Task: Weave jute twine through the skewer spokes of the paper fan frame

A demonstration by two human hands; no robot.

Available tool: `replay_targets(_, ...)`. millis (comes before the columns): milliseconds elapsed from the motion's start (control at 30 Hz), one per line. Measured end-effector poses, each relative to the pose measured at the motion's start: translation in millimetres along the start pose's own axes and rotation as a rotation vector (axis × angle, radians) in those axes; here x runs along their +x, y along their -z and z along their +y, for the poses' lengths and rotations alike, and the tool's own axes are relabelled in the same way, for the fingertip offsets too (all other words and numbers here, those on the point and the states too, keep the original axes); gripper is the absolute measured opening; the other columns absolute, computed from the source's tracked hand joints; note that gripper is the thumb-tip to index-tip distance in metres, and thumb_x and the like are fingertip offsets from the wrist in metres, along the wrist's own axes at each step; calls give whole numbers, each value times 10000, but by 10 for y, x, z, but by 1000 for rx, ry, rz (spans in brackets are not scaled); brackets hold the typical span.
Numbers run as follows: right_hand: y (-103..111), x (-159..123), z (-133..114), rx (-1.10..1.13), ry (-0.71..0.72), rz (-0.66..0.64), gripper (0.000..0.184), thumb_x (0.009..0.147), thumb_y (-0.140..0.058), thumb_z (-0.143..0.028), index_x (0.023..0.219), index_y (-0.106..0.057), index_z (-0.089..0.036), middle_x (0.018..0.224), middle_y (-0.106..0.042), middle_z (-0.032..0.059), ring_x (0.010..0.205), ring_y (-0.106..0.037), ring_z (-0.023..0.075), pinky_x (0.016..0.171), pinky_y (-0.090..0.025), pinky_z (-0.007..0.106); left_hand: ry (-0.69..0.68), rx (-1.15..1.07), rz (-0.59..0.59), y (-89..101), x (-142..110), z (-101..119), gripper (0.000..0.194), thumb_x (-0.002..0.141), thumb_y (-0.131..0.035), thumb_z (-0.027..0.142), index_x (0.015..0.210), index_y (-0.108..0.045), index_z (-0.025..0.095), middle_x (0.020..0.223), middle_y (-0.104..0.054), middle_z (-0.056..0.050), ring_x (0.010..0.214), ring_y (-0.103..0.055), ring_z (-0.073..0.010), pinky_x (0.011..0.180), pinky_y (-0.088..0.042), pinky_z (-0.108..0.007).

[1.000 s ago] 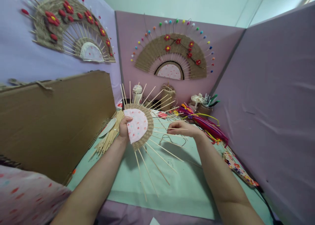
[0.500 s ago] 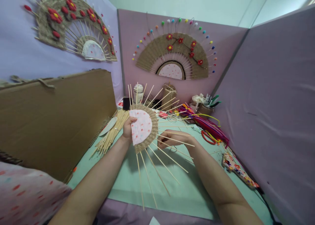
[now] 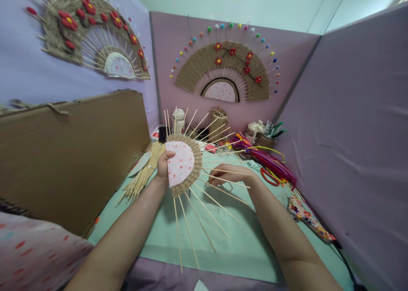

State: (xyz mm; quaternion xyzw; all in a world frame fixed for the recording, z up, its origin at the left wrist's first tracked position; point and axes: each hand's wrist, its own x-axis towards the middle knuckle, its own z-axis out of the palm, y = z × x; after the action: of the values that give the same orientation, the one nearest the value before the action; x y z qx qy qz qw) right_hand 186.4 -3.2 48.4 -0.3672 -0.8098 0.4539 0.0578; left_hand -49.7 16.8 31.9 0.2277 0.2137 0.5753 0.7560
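Observation:
My left hand (image 3: 163, 165) grips the straight edge of a half-round fan piece, its thumb on the white fabric (image 3: 180, 163) with red spots. Around that fabric runs a woven twine band (image 3: 198, 160). Thin wooden sticks (image 3: 201, 202) fan out from the band towards the top, right and bottom. Behind the right-hand sticks is my right hand (image 3: 228, 174), fingers bent and pinched together. A thin dark cord (image 3: 230, 187) shows by its fingers, which partly hide it.
Loose sticks (image 3: 142, 178) lie in a pile at left beside a cardboard sheet (image 3: 73, 155). At right are purple pipe cleaners (image 3: 270, 163), red-handled scissors (image 3: 269, 177) and a flower-patterned glue gun (image 3: 309, 218). A jar (image 3: 178, 120) stands behind. Finished fans (image 3: 191, 72) hang on the partitions.
My right hand has moved slightly right and away from the woven band, its fingers still pinched. The fan piece in my left hand has shifted slightly left in view.

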Motion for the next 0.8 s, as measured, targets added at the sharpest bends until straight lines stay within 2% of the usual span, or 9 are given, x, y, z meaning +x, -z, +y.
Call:
replay_targets(100, 148, -141, 161, 90, -17, 110, 311, 734, -598, -378, 926, -645, -137, 700, -565, 0, 607, -462, 84, 565, -385, 205, -13, 1, 6, 0, 9, 21, 439, 629, -445, 146, 1028, -602, 53, 795, -714, -111, 834, -665, -276, 824, -494, -433)
replay_targets(200, 291, -328, 297, 226, -24, 294, 365, 720, -622, -408, 957, -604, -131, 675, -524, -11, 582, -439, 77, 537, -363, 209, -20, 2, 4, 2, 18, 31, 409, 622, -445, 139, 985, -617, 63, 790, -715, -103, 837, -665, -273, 824, -497, -432)
replay_targets(367, 414, -573, 334, 399, 8, 603, 360, 687, -664, -397, 925, -560, -148, 626, -473, -44, 518, -393, 56, 502, -321, 208, -43, -11, 4, -2, 24, 21, 423, 600, -462, 123, 988, -621, 60, 832, -714, -106, 895, -651, -281, 851, -487, -434)
replay_targets(567, 425, -628, 217, 384, 83, 752, 289, 699, -660, -378, 843, -554, -151, 616, -461, -35, 511, -379, 57, 479, -288, 204, -53, 12, 1, 23, 44, 21, 420, 605, -460, 133, 984, -620, 51, 828, -712, -120, 950, -629, -300, 859, -478, -459)
replay_targets(800, 412, -653, 67, 336, 120, 904, 300, 692, -665, -422, 808, -539, -175, 625, -461, -19, 517, -386, 69, 462, -302, 210, -74, 29, 22, 26, 54, 32, 445, 595, -460, 121, 1006, -616, 62, 844, -713, -108, 940, -634, -292, 858, -481, -444)
